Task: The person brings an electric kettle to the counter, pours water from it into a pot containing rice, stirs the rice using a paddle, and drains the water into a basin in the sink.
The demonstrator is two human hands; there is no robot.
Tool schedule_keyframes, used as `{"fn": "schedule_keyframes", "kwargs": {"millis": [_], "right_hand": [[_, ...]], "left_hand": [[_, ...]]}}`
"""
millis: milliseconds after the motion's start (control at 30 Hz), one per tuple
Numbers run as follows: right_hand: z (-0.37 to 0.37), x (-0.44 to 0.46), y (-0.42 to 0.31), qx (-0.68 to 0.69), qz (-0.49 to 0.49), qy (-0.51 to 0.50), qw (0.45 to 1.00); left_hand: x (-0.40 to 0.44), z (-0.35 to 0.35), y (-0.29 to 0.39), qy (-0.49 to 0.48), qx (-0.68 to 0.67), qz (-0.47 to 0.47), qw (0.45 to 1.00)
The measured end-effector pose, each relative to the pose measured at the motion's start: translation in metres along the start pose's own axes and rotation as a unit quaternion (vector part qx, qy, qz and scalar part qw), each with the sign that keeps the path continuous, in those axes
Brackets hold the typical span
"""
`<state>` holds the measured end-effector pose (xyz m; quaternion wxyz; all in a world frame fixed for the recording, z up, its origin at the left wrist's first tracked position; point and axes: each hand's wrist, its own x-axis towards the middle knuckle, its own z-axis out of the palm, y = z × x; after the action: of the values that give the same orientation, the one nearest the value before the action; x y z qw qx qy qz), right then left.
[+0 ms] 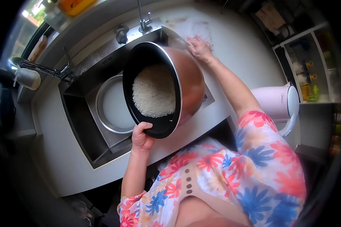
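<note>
My left hand (pixel 143 138) grips the near rim of a rice cooker inner pot (pixel 191 85), thumb over the edge. Black inside and copper-coloured outside, the pot is tilted, its mouth turned left above the sink. Wet white rice (pixel 153 94) lies against its inner wall. Below the pot's mouth, a round metal basin (pixel 99 109) holds cloudy whitish water and is partly hidden by the pot. Past the far side of the pot, my right hand (pixel 201 49) is on the counter beside a pale cloth (pixel 202 32), fingers apart and holding nothing.
The steel sink (pixel 83 132) is set into a white counter (pixel 60 162). A small tap (pixel 143 22) stands at the back and a larger faucet (pixel 45 69) at the left. A pink electric kettle (pixel 272 100) stands at the right, near a shelf unit (pixel 316 64).
</note>
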<state>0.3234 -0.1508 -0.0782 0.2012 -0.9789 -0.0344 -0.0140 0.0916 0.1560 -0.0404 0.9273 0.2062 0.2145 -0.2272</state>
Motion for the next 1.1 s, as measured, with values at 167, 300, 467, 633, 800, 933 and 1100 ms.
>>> {"fn": "schedule_keyframes", "kwargs": {"millis": [167,300,467,633,800,933,1100], "right_hand": [[-0.008,-0.046,0.023,0.016,-0.014,0.004,1.0],[-0.012,-0.115,0.039,0.039,-0.003,0.019,0.999],[-0.016,-0.173,0.028,0.25,0.038,0.069,0.965],[-0.093,-0.213,-0.039,0.519,0.194,0.216,0.804],[-0.154,-0.25,-0.062,0.537,0.073,0.218,0.812],[-0.179,-0.26,-0.066,0.543,0.111,0.154,0.818],[-0.179,-0.255,-0.049,0.51,0.091,0.148,0.843]], "left_hand": [[-0.006,0.005,0.005,0.013,0.082,0.045,0.996],[-0.012,0.02,0.008,0.004,0.138,0.09,0.986],[-0.012,0.034,0.027,-0.001,0.217,0.081,0.973],[0.012,0.074,0.037,-0.013,0.309,0.1,0.946],[0.045,0.15,0.024,-0.039,0.445,0.098,0.889],[0.089,0.196,0.011,-0.064,0.535,0.029,0.842],[0.129,0.232,-0.012,-0.042,0.586,-0.047,0.808]]}}
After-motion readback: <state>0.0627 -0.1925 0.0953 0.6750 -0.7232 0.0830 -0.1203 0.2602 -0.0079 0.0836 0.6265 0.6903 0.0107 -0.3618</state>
